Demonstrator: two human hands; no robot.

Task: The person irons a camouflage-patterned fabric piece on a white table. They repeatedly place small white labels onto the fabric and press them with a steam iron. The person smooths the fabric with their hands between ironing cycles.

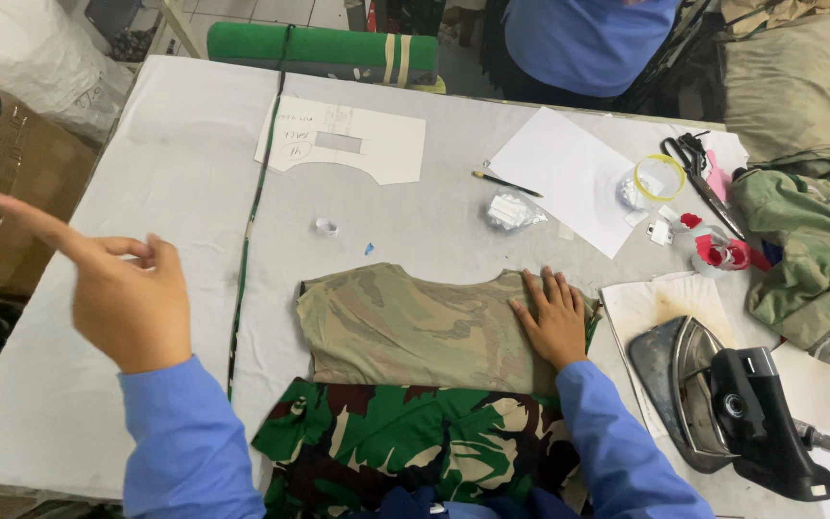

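A right hand (556,322) presses flat, fingers spread, on a camouflage fabric panel (415,327) at table centre. The left hand (127,298), at nine o'clock, hangs raised and empty, forefinger extended. Soft, light cloth, it looks best taken by its edges.

One head-worn camera looks steeply down from close above the table (184,173), facing across it
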